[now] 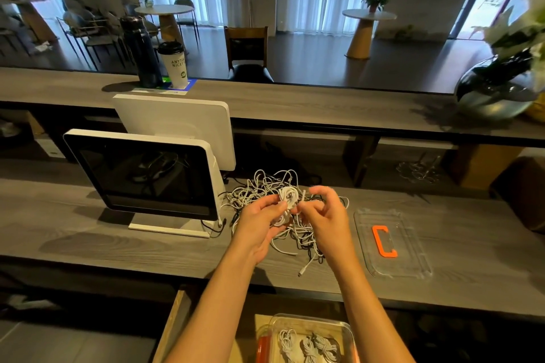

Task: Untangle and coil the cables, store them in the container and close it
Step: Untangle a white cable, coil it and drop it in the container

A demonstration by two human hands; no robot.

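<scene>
**Head view: coil in hand above an unsorted tangle; snag risk noted**

Head view shows the left hand [261,216] gripping a partly wound white coil [287,196] between curled fingers and thumb. The right hand [323,209] pinches a loose white strand just beside the coil, fingers curled. Both work directly above the cable tangle [283,215] on the counter [118,247].

Risks, left to right. The point-of-sale screen [141,174] stands close to the tangle, with dark leads running from its base; one could be drawn up by mistake. The strand being wound appears to trail back into the heap, so a pull may tighten knots or drag the pile. To the right, the clear lid [392,242] with an orange handle lies apart and unused.

The container [309,339] sits below the counter edge, holding several finished coils.

Not determinable: the container's near side is cut off by the frame; how many cables remain in the tangle; which strand belongs to which cable.
</scene>
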